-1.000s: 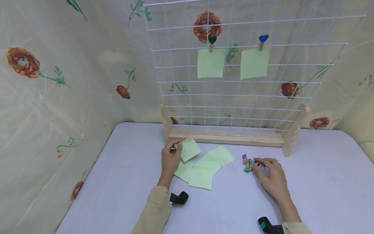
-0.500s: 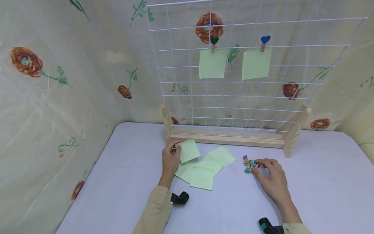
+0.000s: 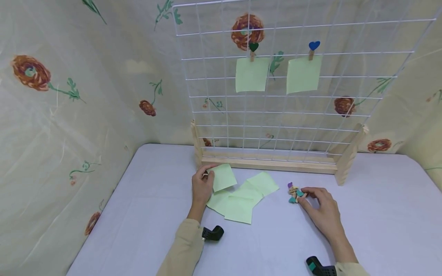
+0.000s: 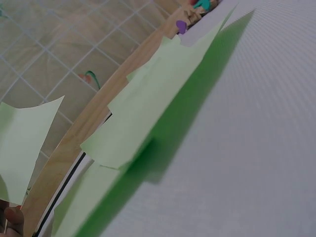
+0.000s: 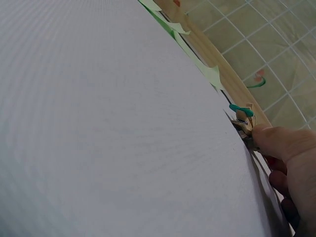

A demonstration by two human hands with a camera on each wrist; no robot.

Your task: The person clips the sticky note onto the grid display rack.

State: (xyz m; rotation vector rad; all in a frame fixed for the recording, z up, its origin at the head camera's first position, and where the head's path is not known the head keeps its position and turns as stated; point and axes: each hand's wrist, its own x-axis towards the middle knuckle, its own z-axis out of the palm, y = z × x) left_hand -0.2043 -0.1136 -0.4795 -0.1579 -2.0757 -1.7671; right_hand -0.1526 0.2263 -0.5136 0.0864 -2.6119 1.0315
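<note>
Pinched at its left edge by my left hand (image 3: 202,188), a pale green square of note paper (image 3: 224,178) is raised off the table. The left wrist view shows this sheet (image 4: 23,145) by my fingertips (image 4: 15,216). Beneath and beside it, several loose green notes (image 3: 238,209) overlap. My right hand (image 3: 322,209) pinches a small wooden clothespin with a teal heart (image 3: 300,193) between thumb and forefinger, at the edge of a little heap of clothespins (image 3: 292,190). In the right wrist view, the thumb partly hides the clothespins (image 5: 242,114).
A white wire grid (image 3: 283,104) stands in a wooden base (image 3: 269,164) at the table's back. Two green notes hang on it, the left (image 3: 252,74) under a dark green heart clothespin (image 3: 253,48), the right (image 3: 304,74) under a blue one (image 3: 314,46). Flowered cloth (image 3: 114,76) hangs behind.
</note>
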